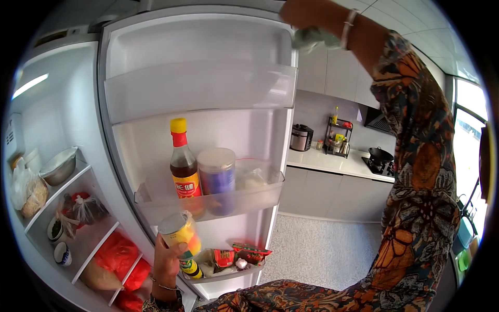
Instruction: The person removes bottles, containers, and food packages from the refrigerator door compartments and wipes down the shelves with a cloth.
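My left hand [169,262] is wrapped round a yellow-labelled can [179,232], thumb on its near side. The can is slightly tilted, in front of the fridge door's lower bins. Above it, a sauce bottle [185,174] with a yellow cap and a large blue tub [221,182] with a pale lid stand in the middle door bin [244,196]. At the top corner of the open fridge door [200,39], my right hand [299,14] is closed on a grey-green cloth [314,39]; its fingertips are hidden.
The lowest door bin holds a black-and-yellow container [191,268], red packets [224,258] and garlic [241,263]. Fridge shelves on the left carry a metal bowl [58,169] and red bags [117,255]. Across the floor are a counter [332,165], a cooker [301,138] and a wok [381,155].
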The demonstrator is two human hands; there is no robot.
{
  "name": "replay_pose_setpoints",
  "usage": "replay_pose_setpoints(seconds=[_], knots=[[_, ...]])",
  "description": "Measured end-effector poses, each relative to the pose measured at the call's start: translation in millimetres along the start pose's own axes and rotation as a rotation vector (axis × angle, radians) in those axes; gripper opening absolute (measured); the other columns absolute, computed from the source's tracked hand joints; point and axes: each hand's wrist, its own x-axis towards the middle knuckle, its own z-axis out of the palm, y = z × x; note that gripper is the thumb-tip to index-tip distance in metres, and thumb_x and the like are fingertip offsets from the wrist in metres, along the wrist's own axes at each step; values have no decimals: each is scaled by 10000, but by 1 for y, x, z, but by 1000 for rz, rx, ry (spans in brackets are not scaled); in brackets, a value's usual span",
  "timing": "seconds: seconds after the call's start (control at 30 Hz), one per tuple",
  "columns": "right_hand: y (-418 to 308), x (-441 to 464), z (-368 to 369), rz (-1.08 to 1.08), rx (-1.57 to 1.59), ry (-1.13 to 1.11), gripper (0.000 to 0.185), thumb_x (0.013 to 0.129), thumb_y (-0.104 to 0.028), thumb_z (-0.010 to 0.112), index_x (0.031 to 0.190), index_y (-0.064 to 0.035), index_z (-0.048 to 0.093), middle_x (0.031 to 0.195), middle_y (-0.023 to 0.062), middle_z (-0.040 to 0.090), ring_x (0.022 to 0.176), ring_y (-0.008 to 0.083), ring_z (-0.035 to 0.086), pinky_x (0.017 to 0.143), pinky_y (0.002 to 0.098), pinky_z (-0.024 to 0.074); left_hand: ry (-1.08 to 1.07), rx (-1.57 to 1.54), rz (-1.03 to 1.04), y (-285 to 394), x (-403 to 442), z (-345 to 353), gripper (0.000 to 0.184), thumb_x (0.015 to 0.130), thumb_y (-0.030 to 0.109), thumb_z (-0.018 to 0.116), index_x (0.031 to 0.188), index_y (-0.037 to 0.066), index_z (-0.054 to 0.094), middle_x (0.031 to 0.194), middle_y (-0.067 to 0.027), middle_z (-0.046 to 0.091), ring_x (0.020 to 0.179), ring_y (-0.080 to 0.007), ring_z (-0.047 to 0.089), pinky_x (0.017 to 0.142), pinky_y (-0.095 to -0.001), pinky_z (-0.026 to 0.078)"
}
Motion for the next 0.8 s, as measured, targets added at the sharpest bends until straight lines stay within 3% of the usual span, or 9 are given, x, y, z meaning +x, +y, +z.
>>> replay_pose_setpoints(seconds=[0.1, 0.2, 0.23, 0.3, 0.43, 0.47, 0.5, 0.57, 0.8], knots=[[45, 0, 22, 123, 86, 90, 225, 762, -148, 635, 942, -16, 663, 888, 158, 672, 806, 291, 645, 684, 403, 507, 17, 9, -3, -1, 0, 0, 719, 599, 155, 797, 1224, -7, 481, 1121, -100, 603, 1012, -216, 609, 901, -338, 491], [31, -22, 14, 119, 327, 411, 202, 728, -111, 639, 900, -12, 677, 854, 169, 677, 819, 310, 656, 675, 412, 506, 24, 25, -11, 2, -1, 1, 707, 603, 146, 790, 1220, -9, 482, 1120, -102, 604, 1012, -216, 609, 899, -340, 493], [21, -33, 8, 12, 524, 584, 200, 733, -64, 582, 901, -29, 683, 883, 160, 682, 851, 328, 652, 704, 434, 500, 3, 22, -17, 4, -1, 2, 708, 604, 144, 788, 1223, -9, 478, 1121, -102, 602, 1016, -217, 607, 901, -341, 492], [-4, -3, -2, -179, 559, 854, 205, 732, -80, 590, 908, -49, 689, 896, 149, 683, 846, 340, 643, 726, 429, 502, -24, 28, -43, 6, 0, 3, 710, 608, 139, 784, 1228, -9, 471, 1124, -103, 599, 1023, -218, 602, 903, -343, 490], [-96, 29, -58, -272, 696, 1292, 192, 784, -92, 537, 930, -32, 646, 884, 178, 660, 846, 360, 627, 750, 441, 497, 23, 44, -35, 5, -2, 3, 728, 610, 143, 785, 1243, -4, 455, 1124, -103, 593, 1032, -221, 595, 905, -345, 488], [-124, 37, -71, -258, 703, 1257, 226, 856, -207, 563, 1057, -174, 662, 983, 120, 678, 933, 282, 666, 721, 436, 543, 24, 40, -33, 5, -3, 2, 727, 611, 142, 784, 1242, -4, 455, 1126, -103, 593, 1030, -221, 596, 907, -346, 487], [-146, 17, -74, -187, 552, 1379, 272, 817, -173, 579, 1080, -128, 631, 958, 104, 647, 889, 249, 654, 652, 384, 547, 24, 40, -32, 5, -3, 3, 725, 612, 142, 783, 1242, -4, 456, 1127, -103, 593, 1028, -221, 596, 908, -347, 486], [-183, 17, -72, -223, 430, 1764, 150, 761, -153, 592, 909, -136, 606, 854, 68, 581, 804, 224, 623, 517, 307, 518, 28, 44, -27, 6, -4, 6, 719, 614, 143, 780, 1241, -6, 459, 1128, -104, 593, 1024, -220, 598, 911, -347, 483], [-191, -12, -22, -147, 503, 1743, 222, 758, -178, 592, 973, -170, 538, 862, 45, 473, 740, 165, 575, 504, 282, 514, 3, 113, 0, 11, -3, 12, 665, 631, 153, 762, 1214, -19, 492, 1108, -106, 606, 1015, -208, 604, 902, -330, 481]])
